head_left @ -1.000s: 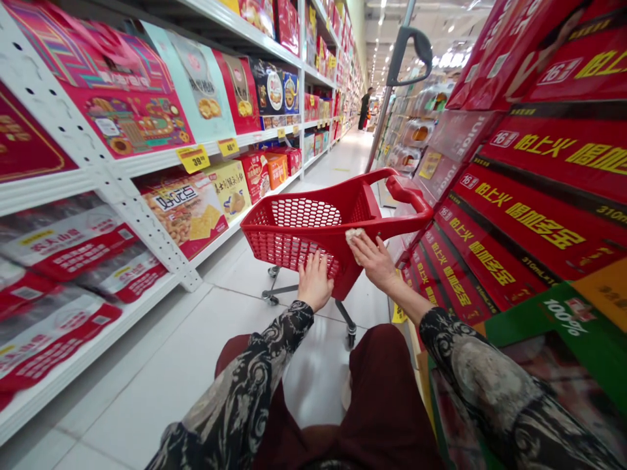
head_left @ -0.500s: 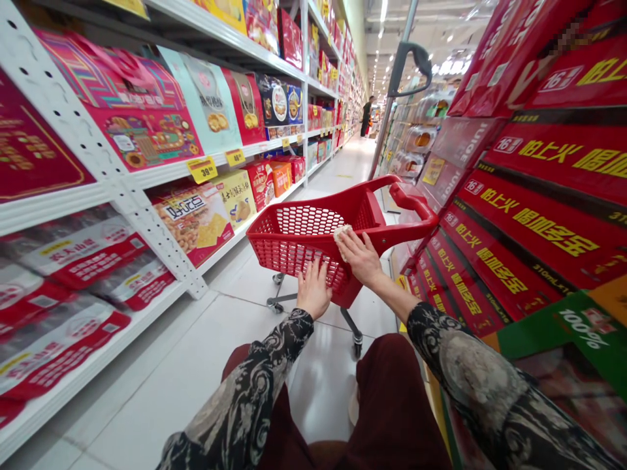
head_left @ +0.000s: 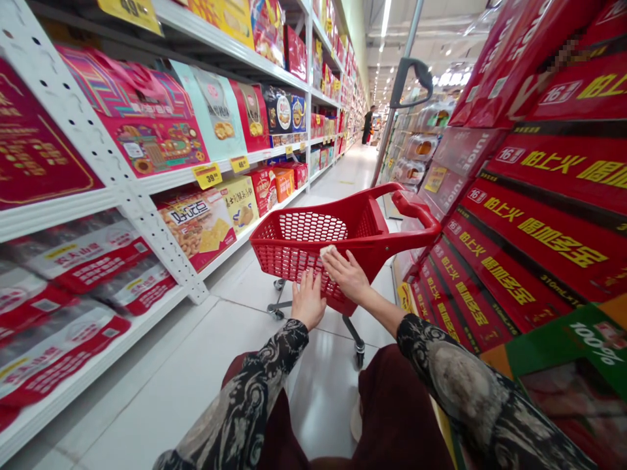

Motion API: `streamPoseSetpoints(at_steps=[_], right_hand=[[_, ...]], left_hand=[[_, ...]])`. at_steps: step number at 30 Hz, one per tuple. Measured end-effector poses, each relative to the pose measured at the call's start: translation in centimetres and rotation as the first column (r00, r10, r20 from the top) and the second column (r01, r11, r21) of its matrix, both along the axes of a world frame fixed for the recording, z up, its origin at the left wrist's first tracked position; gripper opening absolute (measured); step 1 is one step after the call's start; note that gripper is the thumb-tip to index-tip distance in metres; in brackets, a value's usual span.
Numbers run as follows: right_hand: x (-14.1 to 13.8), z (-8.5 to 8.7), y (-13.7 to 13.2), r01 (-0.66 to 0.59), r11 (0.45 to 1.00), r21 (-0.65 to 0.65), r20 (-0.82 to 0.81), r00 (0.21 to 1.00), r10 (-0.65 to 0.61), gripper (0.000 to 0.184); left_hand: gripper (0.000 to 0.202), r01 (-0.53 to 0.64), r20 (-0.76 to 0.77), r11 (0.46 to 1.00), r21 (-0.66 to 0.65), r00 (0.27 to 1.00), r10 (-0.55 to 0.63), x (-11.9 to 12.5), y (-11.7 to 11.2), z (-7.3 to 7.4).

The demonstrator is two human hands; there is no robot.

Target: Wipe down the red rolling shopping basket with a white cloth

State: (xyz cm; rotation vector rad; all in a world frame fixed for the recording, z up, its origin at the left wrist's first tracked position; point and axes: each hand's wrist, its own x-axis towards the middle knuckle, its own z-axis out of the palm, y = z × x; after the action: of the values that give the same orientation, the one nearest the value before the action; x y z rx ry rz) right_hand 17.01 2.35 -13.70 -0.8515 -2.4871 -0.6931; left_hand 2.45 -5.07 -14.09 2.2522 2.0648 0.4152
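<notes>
A red plastic shopping trolley [head_left: 304, 245] with a perforated basket stands in the aisle in front of me. My left hand [head_left: 307, 301] lies flat against the basket's near wall, fingers stretched upward. My right hand [head_left: 345, 273] presses a small pale cloth [head_left: 325, 250] onto the basket's near rim, fingers extended over it. Both forearms wear dark patterned sleeves. The trolley's red handle [head_left: 416, 210] rises at the right.
White shelves [head_left: 161, 179] of boxed biscuits and gift packs line the left. Stacked red drink cartons [head_left: 529, 222] crowd the right, close to the trolley. A grey pole with a black handle [head_left: 409, 75] stands behind. A person [head_left: 367, 124] stands far down the aisle.
My right hand has slid the cloth leftward along the basket rim, away from the handle side. My left hand stays on the basket wall. The view has shifted slightly.
</notes>
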Motion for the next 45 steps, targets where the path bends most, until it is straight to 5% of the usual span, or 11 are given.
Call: streamPoseSetpoints(at_steps=[4, 12, 21, 31, 40, 45], right_hand=[[-1.1, 1.5, 1.6, 0.031, 0.999, 0.031, -0.036, 0.999, -0.030, 0.042], [-1.4, -2.7, 0.8, -0.004, 0.993, -0.116, 0.137, 0.990, 0.020, 0.037], [-4.7, 1.2, 2.0, -0.040, 0.998, -0.051, 0.022, 0.999, 0.041, 0.044], [-5.2, -3.2, 1.9, -0.051, 0.988, -0.148, 0.167, 0.983, 0.076, 0.039], [-9.5, 1.2, 3.9, -0.087, 0.995, -0.051, 0.020, 0.996, 0.089, 0.044], [-9.6, -1.3, 4.4, -0.101, 0.991, -0.092, 0.116, 0.987, 0.112, 0.040]], left_hand=[[0.066, -0.024, -0.012, 0.999, 0.028, 1.000, 0.025, -0.4, 0.3, -0.1], [0.067, -0.053, -0.026, 0.998, 0.028, 0.998, 0.053, -2.0, 0.3, -0.3], [0.068, -0.086, -0.070, 0.995, 0.042, 0.994, 0.089, -3.9, 1.2, 0.5], [0.070, -0.092, -0.126, 0.995, 0.032, 0.987, 0.095, -5.9, 1.3, -0.3], [0.070, -0.134, -0.112, 0.991, 0.024, 0.984, 0.135, -7.3, 2.0, 0.0], [0.071, -0.140, -0.107, 0.990, 0.006, 0.984, 0.140, -8.2, 1.8, -0.2]])
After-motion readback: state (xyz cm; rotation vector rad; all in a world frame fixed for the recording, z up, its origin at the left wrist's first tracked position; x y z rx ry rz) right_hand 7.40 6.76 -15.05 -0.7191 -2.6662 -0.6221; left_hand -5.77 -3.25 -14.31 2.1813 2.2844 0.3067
